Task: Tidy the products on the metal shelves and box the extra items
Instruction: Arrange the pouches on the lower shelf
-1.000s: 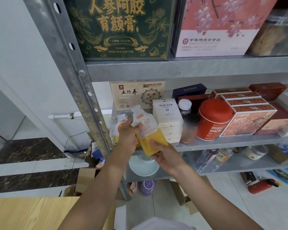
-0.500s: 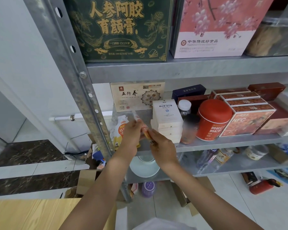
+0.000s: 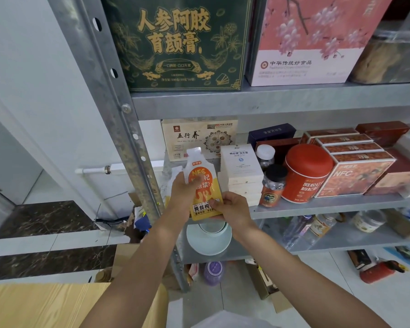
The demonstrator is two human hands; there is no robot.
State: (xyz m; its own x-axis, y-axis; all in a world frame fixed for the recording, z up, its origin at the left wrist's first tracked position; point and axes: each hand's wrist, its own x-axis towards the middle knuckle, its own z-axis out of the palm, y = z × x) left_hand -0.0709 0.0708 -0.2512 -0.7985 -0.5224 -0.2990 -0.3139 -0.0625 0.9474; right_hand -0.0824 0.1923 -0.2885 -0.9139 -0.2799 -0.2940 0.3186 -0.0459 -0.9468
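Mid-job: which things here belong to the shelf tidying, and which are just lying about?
Job: orange-and-yellow juice pouch, gripped by left hand and right hand; stack of white boxes; round red tin; grey metal shelf.
Lying about: red cylinder on the floor; white wall pipe.

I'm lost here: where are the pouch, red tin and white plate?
pouch (image 3: 210, 195): head view, printed front.
red tin (image 3: 305, 178): head view, its side.
white plate (image 3: 208, 249): head view, lower rim.
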